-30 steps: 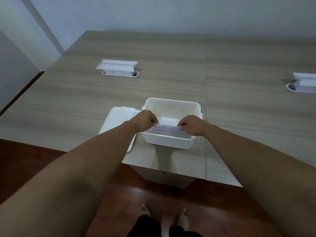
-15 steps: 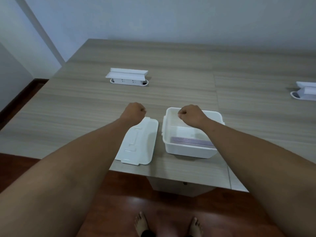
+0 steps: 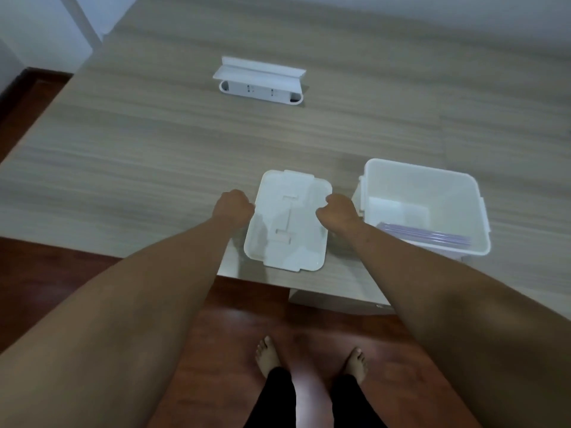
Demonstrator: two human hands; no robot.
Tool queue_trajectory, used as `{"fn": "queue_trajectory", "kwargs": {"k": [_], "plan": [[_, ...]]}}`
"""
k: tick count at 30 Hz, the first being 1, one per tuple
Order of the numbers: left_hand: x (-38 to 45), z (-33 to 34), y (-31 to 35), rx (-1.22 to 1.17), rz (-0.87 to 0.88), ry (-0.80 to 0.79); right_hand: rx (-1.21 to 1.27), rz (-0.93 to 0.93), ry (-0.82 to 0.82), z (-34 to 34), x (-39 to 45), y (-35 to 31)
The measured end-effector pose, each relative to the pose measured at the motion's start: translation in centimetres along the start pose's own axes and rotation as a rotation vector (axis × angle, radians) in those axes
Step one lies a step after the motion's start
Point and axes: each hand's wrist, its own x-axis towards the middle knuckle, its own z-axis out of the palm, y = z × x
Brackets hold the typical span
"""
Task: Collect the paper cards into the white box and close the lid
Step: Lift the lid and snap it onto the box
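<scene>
Wood-grain surface [image 3: 139,156] runs from the near edge to the far wall. Nearest lies the lid [image 3: 289,220], flat, its long axis pointing away from the person. The left hand [image 3: 233,205] touches its left edge and the right hand [image 3: 336,213] its right edge, fingers curled in; whether they already pinch the rim I cannot tell. Just right of the lid stands the white box [image 3: 463,186], open, with the paper cards [image 3: 428,236] inside. Closing means carrying the lid rightward. Farther off sits a white socket unit [image 3: 261,81].

Head-worn view looks steeply down over the table [image 3: 139,168] edge.
</scene>
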Motion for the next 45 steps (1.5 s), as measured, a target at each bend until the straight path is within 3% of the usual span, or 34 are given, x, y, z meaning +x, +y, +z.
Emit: {"fn": "queue_trajectory", "kwargs": {"k": [4,9,13,18,23,26,32,35,41,45], "plan": [[0.0,3.2,-1.8,-0.034,-0.031,-0.051,-0.021,0.155,-0.072,4.1,0.4,2.5],[-0.3,4.9,-2.2,-0.119,-0.043,0.042,0.087,0.247,0.052,6.6,1.1,3.2],[0.2,2.3,-2.6,-0.134,-0.029,0.099,0.25,0.263,0.089,5.4,1.3,0.9],[0.9,-4.8,-1.7,-0.224,0.086,0.182,0.589,0.267,0.083,0.9,2.1,-2.8],[-0.3,-10.4,3.2,-0.115,0.288,0.293,0.883,0.24,0.08,-5.9,1.4,-5.7],[-2.1,-11.7,6.9,-0.074,0.44,0.322,1.008,0.208,0.115,-10.4,0.3,-6.5],[-4.7,-11.6,14.9,0.076,0.818,0.221,1.221,0.16,0.23,-19.8,-1.6,-4.5],[-5.5,-10.2,19.0,0.094,0.934,0.295,1.253,0.132,0.256,-22.9,-2.7,-2.8],[-7.6,-9.0,25.4,-0.028,1.058,0.452,1.428,0.08,0.31,-27.1,-4.1,1.1],[-8.1,-9.8,27.9,-0.268,0.909,0.352,1.322,0.136,0.307,-28.4,-4.1,4.7]]}}
